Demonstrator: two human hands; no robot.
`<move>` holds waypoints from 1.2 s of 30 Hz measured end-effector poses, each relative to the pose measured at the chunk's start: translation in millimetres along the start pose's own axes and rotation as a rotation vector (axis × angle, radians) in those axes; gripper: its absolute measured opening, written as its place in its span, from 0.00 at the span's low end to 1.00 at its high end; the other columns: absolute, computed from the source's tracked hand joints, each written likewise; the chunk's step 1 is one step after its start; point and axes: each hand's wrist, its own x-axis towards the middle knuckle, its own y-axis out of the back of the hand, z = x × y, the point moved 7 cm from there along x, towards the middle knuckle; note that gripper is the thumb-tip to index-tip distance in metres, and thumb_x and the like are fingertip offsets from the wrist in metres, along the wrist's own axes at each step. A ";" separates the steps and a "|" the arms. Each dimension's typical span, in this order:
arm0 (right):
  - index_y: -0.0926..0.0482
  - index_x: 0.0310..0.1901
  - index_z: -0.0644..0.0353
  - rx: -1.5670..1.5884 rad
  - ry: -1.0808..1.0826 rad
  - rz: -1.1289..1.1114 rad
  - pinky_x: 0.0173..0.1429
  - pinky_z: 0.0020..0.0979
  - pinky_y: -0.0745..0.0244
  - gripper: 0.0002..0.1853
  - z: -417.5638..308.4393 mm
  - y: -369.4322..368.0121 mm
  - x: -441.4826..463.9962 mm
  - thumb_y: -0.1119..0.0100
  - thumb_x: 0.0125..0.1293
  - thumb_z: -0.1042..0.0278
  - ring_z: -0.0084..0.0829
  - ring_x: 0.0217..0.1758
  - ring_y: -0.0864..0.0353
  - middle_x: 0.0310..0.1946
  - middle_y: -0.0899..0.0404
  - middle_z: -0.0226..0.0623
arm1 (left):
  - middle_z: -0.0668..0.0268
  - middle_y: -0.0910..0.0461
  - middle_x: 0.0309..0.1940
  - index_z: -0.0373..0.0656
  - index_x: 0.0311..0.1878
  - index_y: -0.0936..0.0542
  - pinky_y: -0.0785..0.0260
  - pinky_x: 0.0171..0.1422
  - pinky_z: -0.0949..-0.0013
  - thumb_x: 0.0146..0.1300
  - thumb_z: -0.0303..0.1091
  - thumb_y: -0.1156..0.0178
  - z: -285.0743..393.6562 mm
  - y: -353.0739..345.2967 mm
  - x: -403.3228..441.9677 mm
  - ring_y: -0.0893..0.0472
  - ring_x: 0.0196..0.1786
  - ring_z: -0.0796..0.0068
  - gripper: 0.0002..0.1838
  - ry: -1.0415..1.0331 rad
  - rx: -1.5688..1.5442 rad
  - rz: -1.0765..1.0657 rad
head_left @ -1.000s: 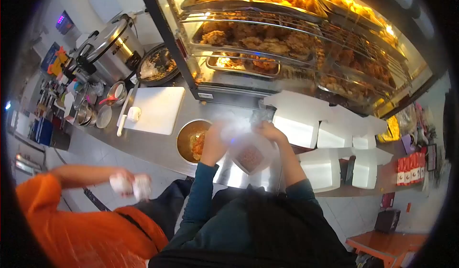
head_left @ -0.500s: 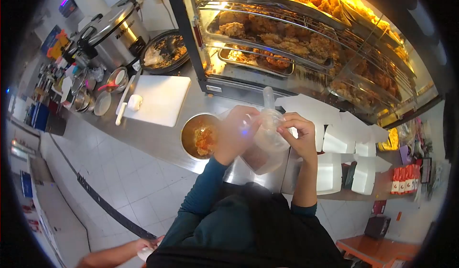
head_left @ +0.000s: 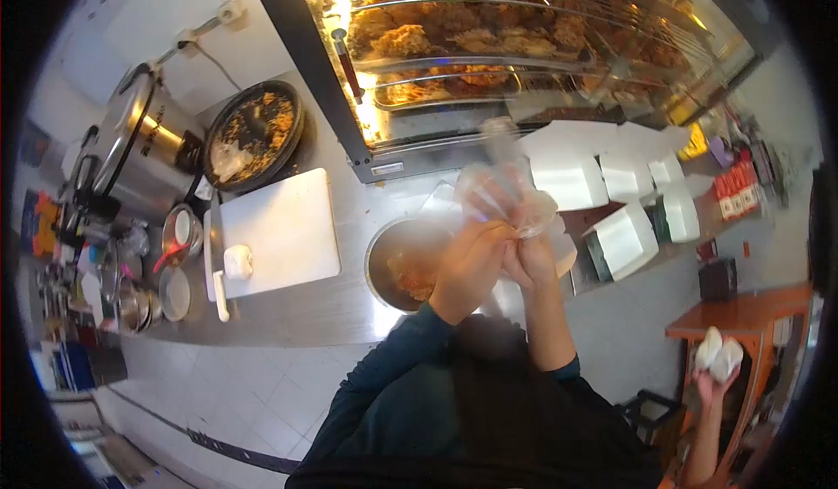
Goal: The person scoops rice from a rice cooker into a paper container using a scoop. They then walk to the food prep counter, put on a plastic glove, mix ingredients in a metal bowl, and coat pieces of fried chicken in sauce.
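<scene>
Clear, crumpled plastic, apparently a disposable glove [head_left: 537,214], is between my hands above the counter. My left hand [head_left: 471,266] is closed, its fingers pinching the lower edge of the glove. My right hand [head_left: 531,260] reaches up into the plastic; pinkish fingers show blurred through it, so their pose is unclear. Just left of my hands stands a round metal bowl [head_left: 370,266] with reddish-orange food [head_left: 410,271] in it, partly hidden by a blur. To the right are open white cardboard boxes [head_left: 624,245].
A lit cabinet [head_left: 384,168] of fried food stands behind. At left are a white cutting board [head_left: 301,218] with a knife [head_left: 220,297] and white lump [head_left: 237,262], a black pan [head_left: 298,127] and a cooker [head_left: 131,149]. Another person's hand [head_left: 711,389] holds white bundles at lower right.
My view has shifted. My hands have drawn closer together, and my right hand has gone from holding the plastic to being inside it. The other person's hand now appears at lower right.
</scene>
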 end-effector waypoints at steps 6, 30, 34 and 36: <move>0.50 0.60 0.53 0.774 -0.132 0.016 0.59 0.51 0.48 0.30 33.6 -7.1 -8.8 0.61 0.60 0.47 0.50 0.60 0.48 0.59 0.49 0.44 | 0.60 0.27 0.27 0.36 0.28 0.26 0.34 0.36 0.68 0.39 0.19 0.47 12.2 5.6 -12.6 0.27 0.31 0.63 0.09 -0.176 -0.084 -0.180; 0.53 0.61 0.50 -0.138 0.704 0.129 0.57 0.41 0.48 0.40 -88.0 -21.2 -48.7 0.58 0.51 0.36 0.41 0.62 0.51 0.62 0.55 0.39 | 0.65 0.26 0.26 0.38 0.28 0.26 0.36 0.36 0.76 0.46 0.21 0.40 57.3 -43.3 -69.8 0.26 0.32 0.75 0.05 0.175 -0.927 -0.773; 0.42 0.56 0.62 -0.887 0.612 0.397 0.55 0.37 0.42 0.33 -97.5 26.3 -63.9 0.51 0.53 0.49 0.40 0.56 0.39 0.55 0.42 0.47 | 0.63 0.26 0.30 0.40 0.29 0.25 0.38 0.42 0.71 0.43 0.22 0.39 49.7 -34.1 -68.1 0.27 0.37 0.71 0.08 0.118 -0.648 -0.723; 0.40 0.53 0.63 -1.386 0.493 0.574 0.52 0.38 0.39 0.31 -91.0 48.5 -68.9 0.48 0.52 0.52 0.41 0.52 0.35 0.51 0.37 0.48 | 0.62 0.26 0.32 0.41 0.29 0.25 0.39 0.46 0.68 0.42 0.23 0.39 32.9 -5.5 -56.5 0.28 0.40 0.67 0.08 -0.056 -0.245 -0.491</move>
